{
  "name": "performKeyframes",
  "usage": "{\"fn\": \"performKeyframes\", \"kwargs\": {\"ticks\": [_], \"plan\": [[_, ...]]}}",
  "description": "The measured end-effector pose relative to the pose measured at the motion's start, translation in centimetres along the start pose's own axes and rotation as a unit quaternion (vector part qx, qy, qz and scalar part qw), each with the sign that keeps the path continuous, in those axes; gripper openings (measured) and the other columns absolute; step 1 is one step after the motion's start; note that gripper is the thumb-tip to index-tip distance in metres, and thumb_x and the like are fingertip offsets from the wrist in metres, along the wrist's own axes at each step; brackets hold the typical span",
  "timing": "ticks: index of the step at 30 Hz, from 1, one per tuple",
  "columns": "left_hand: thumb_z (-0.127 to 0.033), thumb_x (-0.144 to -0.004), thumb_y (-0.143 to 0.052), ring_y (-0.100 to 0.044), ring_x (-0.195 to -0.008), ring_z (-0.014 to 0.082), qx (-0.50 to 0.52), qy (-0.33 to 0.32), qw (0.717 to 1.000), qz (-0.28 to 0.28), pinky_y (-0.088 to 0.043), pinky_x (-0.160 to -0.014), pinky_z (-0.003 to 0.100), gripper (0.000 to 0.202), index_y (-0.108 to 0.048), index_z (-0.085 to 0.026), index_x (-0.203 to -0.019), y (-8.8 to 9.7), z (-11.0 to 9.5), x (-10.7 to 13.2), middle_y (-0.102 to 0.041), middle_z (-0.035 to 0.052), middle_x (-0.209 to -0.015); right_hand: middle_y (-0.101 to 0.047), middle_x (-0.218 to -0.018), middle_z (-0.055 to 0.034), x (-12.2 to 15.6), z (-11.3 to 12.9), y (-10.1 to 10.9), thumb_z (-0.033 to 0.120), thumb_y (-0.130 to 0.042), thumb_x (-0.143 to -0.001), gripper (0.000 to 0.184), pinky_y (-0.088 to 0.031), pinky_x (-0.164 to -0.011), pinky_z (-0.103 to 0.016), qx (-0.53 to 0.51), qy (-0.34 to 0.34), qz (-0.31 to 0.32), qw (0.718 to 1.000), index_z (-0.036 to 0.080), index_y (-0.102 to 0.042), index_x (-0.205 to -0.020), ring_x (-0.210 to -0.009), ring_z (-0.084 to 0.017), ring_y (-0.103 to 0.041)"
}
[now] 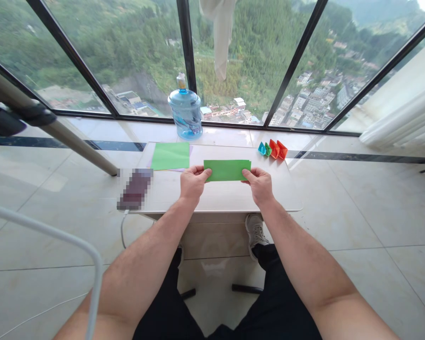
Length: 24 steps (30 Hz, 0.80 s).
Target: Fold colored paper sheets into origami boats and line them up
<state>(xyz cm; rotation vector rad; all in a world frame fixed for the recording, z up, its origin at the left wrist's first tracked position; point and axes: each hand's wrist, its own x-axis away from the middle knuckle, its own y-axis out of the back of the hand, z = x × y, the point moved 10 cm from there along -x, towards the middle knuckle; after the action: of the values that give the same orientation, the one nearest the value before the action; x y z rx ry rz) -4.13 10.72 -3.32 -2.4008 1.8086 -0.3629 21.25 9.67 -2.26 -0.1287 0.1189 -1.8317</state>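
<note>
A green sheet of paper, folded into a long rectangle, is held up over the white table. My left hand pinches its left end between thumb and fingers. On the opposite end, my right hand grips it the same way. The upper right edge shows a second layer slightly offset. Left of my hands lies a stack of square paper with a green sheet on top. At the table's far right stand several small folded paper boats in blue, green and red.
A blurred-out phone-like object with a cable lies at the table's left edge. Behind the table, a large blue water bottle stands by the window. A grey pole slants in from the left, and a white curved tube is nearer to me.
</note>
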Motion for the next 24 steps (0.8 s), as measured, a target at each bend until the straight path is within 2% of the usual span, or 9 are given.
{"fn": "performKeyframes", "kwargs": {"ticks": [11,19,21,24], "plan": [[-0.034,-0.054,-0.089,-0.066,-0.072,0.0164,0.006,0.001,1.000,0.002,-0.054,-0.068,0.029,0.037,-0.073,-0.014,-0.082,-0.1,-0.4,0.3,-0.074,0.0039,-0.077,-0.057,-0.062,0.0036,0.0,0.0,0.1,0.050,-0.087,-0.058,0.039,-0.059,-0.064,-0.031,0.013,-0.009,-0.011,1.000,0.020,-0.064,-0.066,-0.063,-0.013,-0.057],[-0.030,-0.058,-0.087,-0.067,-0.073,0.0171,-0.006,-0.003,1.000,-0.005,-0.054,-0.072,0.030,0.031,-0.074,-0.016,-0.082,0.0,-0.6,0.3,-0.073,0.0030,-0.076,-0.059,-0.065,0.0027,-0.2,-0.5,0.2,0.050,-0.086,-0.060,0.039,-0.059,-0.066,-0.032,0.022,-0.013,-0.006,1.000,0.020,-0.063,-0.068,-0.066,-0.015,-0.059],[-0.029,-0.059,-0.086,-0.067,-0.074,0.0180,-0.024,-0.021,0.999,-0.012,-0.054,-0.073,0.031,0.027,-0.075,-0.016,-0.080,0.3,-1.2,0.0,-0.074,0.0030,-0.076,-0.066,-0.074,-0.0001,-0.4,-0.6,0.4,0.051,-0.084,-0.062,0.038,-0.059,-0.069,-0.034,0.037,-0.013,-0.009,0.999,0.020,-0.066,-0.076,-0.072,-0.016,-0.063],[-0.025,-0.060,-0.086,-0.066,-0.070,0.0184,-0.101,-0.046,0.994,0.015,-0.052,-0.070,0.029,0.019,-0.076,-0.018,-0.074,0.2,-2.2,-0.5,-0.074,0.0030,-0.072,-0.074,-0.107,-0.0084,-0.7,1.1,0.6,0.048,-0.083,-0.064,0.047,-0.058,-0.080,-0.037,0.114,0.046,-0.019,0.992,0.020,-0.070,-0.100,-0.093,-0.021,-0.068]]}}
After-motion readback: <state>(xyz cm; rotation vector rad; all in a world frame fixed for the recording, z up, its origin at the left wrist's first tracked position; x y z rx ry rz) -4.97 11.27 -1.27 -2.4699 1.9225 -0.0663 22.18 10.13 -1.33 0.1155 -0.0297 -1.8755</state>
